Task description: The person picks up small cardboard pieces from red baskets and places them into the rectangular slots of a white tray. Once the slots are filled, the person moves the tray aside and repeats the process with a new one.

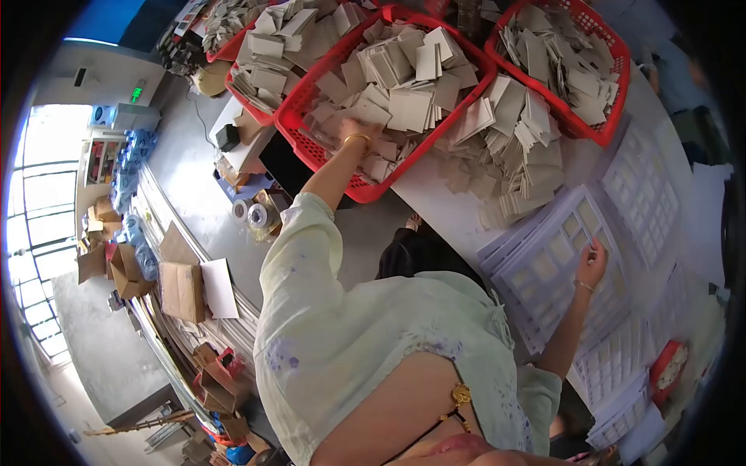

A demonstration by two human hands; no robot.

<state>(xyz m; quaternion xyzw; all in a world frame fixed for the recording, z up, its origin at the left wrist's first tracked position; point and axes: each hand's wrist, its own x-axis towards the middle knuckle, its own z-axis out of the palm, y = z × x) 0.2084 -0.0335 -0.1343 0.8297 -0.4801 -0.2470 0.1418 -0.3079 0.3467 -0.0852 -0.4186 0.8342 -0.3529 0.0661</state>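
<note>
Hands (pixel 353 132) in basket (pixel 311 136), on tray (pixel 544 264)

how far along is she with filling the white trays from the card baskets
Done: some cells of the white tray under the right hand already hold cards. In hand: that hand is at a cell, while the left hand reaches into the middle red basket. Left: many cells look empty, further trays lie alongside, and a loose card pile and full baskets remain.
</note>
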